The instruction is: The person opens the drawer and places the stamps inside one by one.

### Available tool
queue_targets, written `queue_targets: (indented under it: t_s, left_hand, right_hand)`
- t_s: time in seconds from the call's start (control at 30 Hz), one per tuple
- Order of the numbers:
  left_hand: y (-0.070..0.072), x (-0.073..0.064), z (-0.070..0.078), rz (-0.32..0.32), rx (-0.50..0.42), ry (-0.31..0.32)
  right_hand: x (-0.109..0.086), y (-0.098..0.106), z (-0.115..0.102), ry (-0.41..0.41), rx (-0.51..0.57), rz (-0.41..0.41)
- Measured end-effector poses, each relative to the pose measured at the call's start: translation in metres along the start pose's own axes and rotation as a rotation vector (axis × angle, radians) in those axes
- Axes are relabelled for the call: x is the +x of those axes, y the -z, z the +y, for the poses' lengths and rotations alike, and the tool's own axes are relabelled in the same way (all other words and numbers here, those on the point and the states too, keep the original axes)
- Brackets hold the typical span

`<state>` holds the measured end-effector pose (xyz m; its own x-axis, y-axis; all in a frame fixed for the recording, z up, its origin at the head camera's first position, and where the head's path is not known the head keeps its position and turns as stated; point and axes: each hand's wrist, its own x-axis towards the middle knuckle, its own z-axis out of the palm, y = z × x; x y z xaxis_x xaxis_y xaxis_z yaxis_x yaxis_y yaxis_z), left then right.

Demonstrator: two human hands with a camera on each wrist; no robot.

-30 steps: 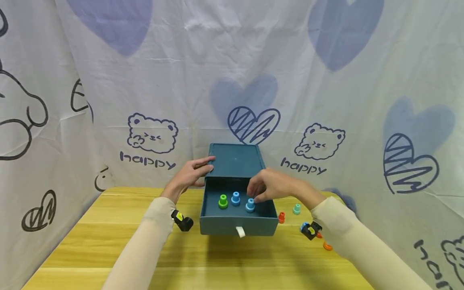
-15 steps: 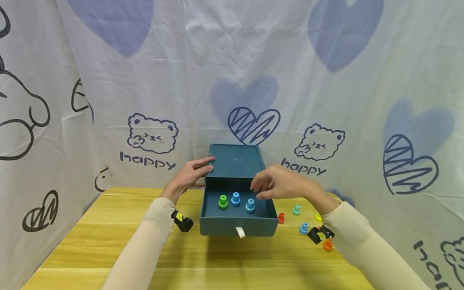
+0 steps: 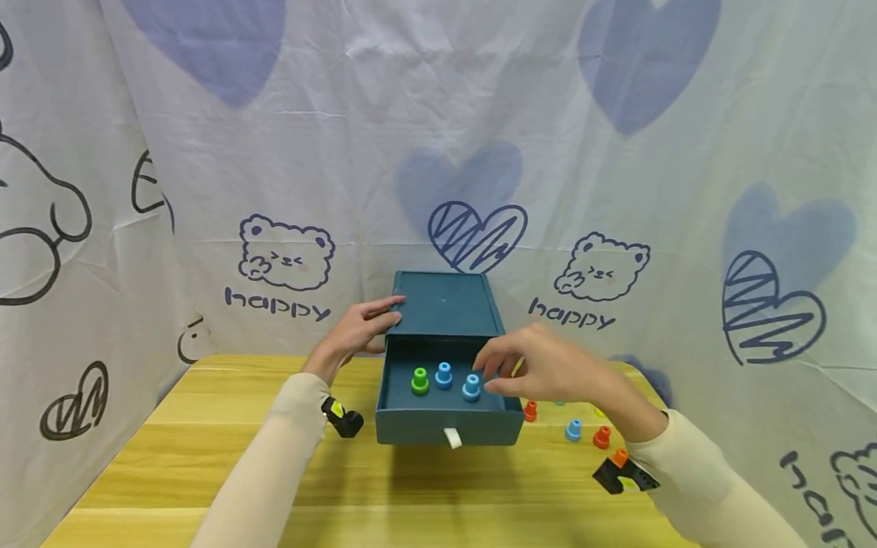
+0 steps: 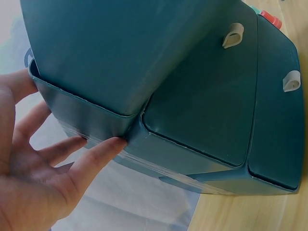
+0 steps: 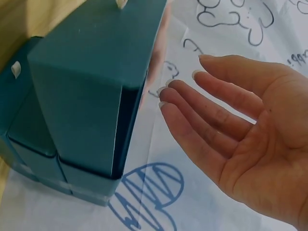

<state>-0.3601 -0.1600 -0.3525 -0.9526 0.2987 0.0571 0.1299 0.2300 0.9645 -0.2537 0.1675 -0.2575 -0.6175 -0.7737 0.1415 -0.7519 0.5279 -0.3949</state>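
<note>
The dark teal cabinet (image 3: 444, 304) stood near the far edge of the surface (image 3: 171, 449), its top drawer (image 3: 411, 428) out, holding a green peg (image 3: 420, 383) and two blue pegs (image 3: 444, 377). The left hand (image 3: 352, 332) rested its spread grip against the cabinet's left side. The right hand (image 3: 544, 367) hovered over the drawer's right wall, grip relaxed and holding nothing. Red pegs (image 3: 601, 438) stood toward the surface's right edge.

The right hand (image 5: 262, 139), palm visible and fingers slightly bent, is positioned apart from the extended drawer (image 5: 84, 101) of the teal cabinet (image 5: 31, 127). Printed white cloth (image 5: 211, 211) forms the background.
</note>
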Motion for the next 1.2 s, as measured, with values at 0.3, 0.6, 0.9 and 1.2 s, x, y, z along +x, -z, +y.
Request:
queue_targets:
  t_s: [0.3, 0.6, 0.9, 1.2]
  left_hand:
    - [0.0, 0.0, 0.001, -0.012, 0.004, 0.015]
    - [0.002, 0.001, 0.005, -0.071, 0.017, 0.021]
    - [0.001, 0.0, 0.007, -0.021, 0.073, 0.029]
    - [-0.001, 0.003, 0.007, -0.016, 0.044, 0.039]
  right_hand:
    - [-0.012, -0.018, -0.017, -0.003, 0.053, -0.018]
    - [-0.017, -0.038, -0.028, -0.067, 0.099, -0.062]
    - [-0.014, -0.059, -0.03, -0.06, 0.124, -0.074]
    - [-0.012, -0.073, -0.026, -0.066, 0.135, -0.047]
